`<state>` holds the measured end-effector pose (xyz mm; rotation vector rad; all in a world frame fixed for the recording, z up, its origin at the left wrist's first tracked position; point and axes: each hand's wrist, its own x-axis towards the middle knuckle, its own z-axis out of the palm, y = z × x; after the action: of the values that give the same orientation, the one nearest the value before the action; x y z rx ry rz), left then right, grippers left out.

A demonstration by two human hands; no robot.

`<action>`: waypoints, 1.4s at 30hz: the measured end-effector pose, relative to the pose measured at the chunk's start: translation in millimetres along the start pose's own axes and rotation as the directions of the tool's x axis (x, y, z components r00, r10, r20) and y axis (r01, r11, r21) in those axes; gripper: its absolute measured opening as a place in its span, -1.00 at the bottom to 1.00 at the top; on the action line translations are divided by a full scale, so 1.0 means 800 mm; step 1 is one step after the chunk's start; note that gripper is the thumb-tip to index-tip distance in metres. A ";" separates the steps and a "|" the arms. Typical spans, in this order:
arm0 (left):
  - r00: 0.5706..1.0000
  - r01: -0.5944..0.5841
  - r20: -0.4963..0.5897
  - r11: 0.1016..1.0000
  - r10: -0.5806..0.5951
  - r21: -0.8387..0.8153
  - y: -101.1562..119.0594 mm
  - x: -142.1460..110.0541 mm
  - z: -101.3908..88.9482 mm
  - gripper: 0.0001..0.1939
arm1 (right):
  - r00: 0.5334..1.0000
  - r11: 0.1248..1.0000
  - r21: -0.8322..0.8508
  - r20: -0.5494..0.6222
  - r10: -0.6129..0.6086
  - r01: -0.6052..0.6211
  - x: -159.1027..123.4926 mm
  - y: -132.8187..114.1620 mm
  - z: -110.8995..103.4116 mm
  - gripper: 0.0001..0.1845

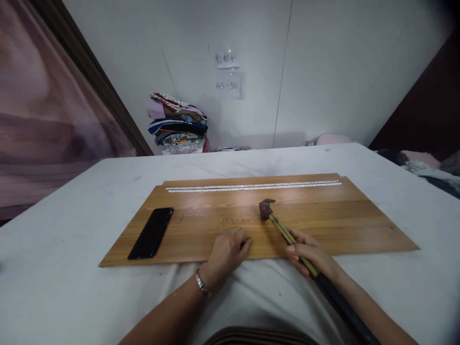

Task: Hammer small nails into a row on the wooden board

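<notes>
A hammer (278, 226) with a rusty brown claw head and a yellow and black handle is in my right hand (309, 253), which grips the yellow part. Its head hovers over the wooden board (345, 225), just right of a short row of small nail heads (237, 220). My left hand (230, 249) rests near the board's front edge, below the row. Its fingers are curled in, and whatever they might hold is hidden. A loose thin nail (181, 218) lies farther left on the board.
A black phone (151, 234) lies on the board's left end. Two white measuring strips (251, 186) run along its back. The board lies on a white table (64, 215). Folded clothes (178, 122) are stacked behind the table, beside a wall with paper notes (230, 85).
</notes>
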<state>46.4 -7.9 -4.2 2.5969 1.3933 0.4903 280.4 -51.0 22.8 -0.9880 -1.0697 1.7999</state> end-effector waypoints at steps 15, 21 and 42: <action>1.000 -0.008 -0.014 1.000 0.008 -0.003 0.000 0.001 0.001 -0.80 | 1.000 1.000 0.013 -0.021 -0.004 0.004 0.000 0.005 -0.004 -0.59; 1.000 -0.012 -0.010 1.000 0.012 -0.027 0.000 0.001 -0.001 -0.79 | 0.999 0.999 0.023 -0.012 -0.036 0.036 -0.003 0.000 -0.002 -0.74; 1.000 0.000 -0.009 1.000 0.000 -0.004 0.000 0.002 0.001 -0.80 | 0.999 0.999 0.048 -0.033 -0.020 0.022 0.001 -0.002 -0.003 -0.76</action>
<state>47.3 -6.9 -4.7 2.5951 1.3935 0.5051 282.5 -49.2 23.6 -0.9707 -1.0086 1.7785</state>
